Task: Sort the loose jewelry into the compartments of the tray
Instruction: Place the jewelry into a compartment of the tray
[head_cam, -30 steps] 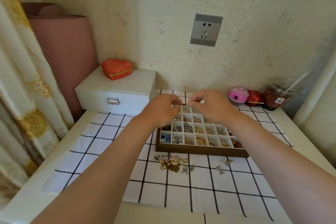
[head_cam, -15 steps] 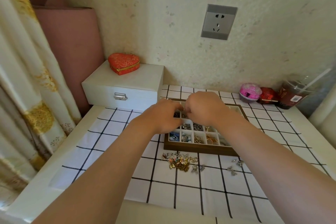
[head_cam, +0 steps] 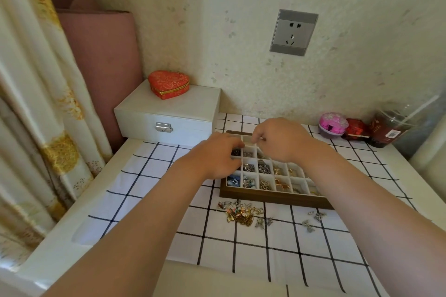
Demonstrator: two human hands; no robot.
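Note:
The wooden tray [head_cam: 272,198] with white compartments lies on the checked cloth, and many compartments hold silver or gold pieces. My left hand [head_cam: 214,158] hangs over its left columns with the fingers curled down; whatever is under them is hidden. My right hand [head_cam: 281,140] hovers above the far rows, thumb and forefinger pinching a small jewelry piece [head_cam: 263,138]. A pile of loose jewelry [head_cam: 241,214] lies just in front of the tray. A few small silver pieces [head_cam: 311,222] lie to its right.
A white jewelry box [head_cam: 166,116] with a red heart-shaped case [head_cam: 169,83] on top stands at the back left. A pink round box [head_cam: 333,124], a red box [head_cam: 356,128] and a plastic cup [head_cam: 391,128] line the back right wall. A curtain [head_cam: 36,128] hangs at left.
Both hands have stayed over the far left of the tray. They met at the fingertips half a second ago and the right hand has since drawn slightly away to the right.

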